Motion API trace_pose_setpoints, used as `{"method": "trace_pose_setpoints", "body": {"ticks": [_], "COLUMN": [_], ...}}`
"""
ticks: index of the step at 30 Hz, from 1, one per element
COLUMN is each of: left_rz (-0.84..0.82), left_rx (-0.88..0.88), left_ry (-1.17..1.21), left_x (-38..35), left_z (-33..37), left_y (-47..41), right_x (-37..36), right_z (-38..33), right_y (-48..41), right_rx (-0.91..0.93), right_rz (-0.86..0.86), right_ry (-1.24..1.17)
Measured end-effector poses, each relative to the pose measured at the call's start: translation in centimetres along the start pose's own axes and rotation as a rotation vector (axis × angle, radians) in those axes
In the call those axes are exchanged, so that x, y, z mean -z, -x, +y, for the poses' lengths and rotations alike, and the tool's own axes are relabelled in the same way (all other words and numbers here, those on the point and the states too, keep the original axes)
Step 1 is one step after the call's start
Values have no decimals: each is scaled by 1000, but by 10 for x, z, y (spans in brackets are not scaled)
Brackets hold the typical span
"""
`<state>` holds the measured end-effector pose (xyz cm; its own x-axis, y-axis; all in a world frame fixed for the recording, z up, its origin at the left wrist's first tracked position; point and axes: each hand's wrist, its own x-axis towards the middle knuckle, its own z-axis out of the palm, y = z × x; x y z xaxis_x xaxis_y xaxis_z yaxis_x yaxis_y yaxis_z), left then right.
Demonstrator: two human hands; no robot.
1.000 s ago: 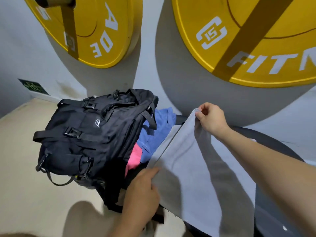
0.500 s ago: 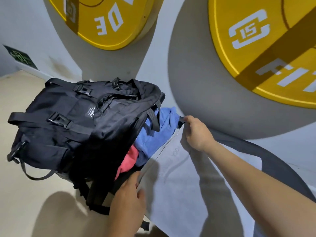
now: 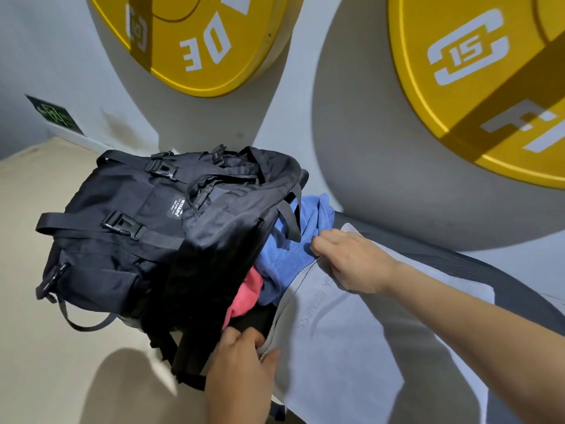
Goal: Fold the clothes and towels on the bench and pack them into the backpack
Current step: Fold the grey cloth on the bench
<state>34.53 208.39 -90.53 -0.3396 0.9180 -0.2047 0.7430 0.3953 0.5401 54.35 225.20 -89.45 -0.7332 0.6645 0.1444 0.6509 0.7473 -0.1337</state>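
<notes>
View from the head, looking down. A dark padded tabletop (image 3: 504,280) runs along a pale grey wall (image 3: 336,148). Two yellow weight plates, the left plate (image 3: 198,41) and the right plate (image 3: 489,87), are mounted on the wall, each with white lettering. A green sign (image 3: 53,111) sits low on the wall above a beige floor (image 3: 46,347).

A grey towel (image 3: 351,347) lies flat on the tabletop. At its left edge a black backpack (image 3: 159,240) lies on its side, mouth open toward the towel. A blue garment (image 3: 293,249) and a pink garment (image 3: 244,296) show in the opening.

The left hand (image 3: 241,371) pinches the towel's near corner between thumb and curled fingers. The right hand (image 3: 357,261), fingers together and curled, grips the far corner, against the blue garment.
</notes>
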Motion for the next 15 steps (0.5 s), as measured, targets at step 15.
{"method": "trace_pose_setpoints", "body": {"ticks": [15], "left_rz": [292], "left_rx": [-247], "left_ry": [470], "left_x": [26], "left_z": [41], "left_y": [5], "right_x": [55], "right_z": [32], "right_y": [71], "right_rx": [-290], "right_rz": [-13], "right_ry": [245]}}
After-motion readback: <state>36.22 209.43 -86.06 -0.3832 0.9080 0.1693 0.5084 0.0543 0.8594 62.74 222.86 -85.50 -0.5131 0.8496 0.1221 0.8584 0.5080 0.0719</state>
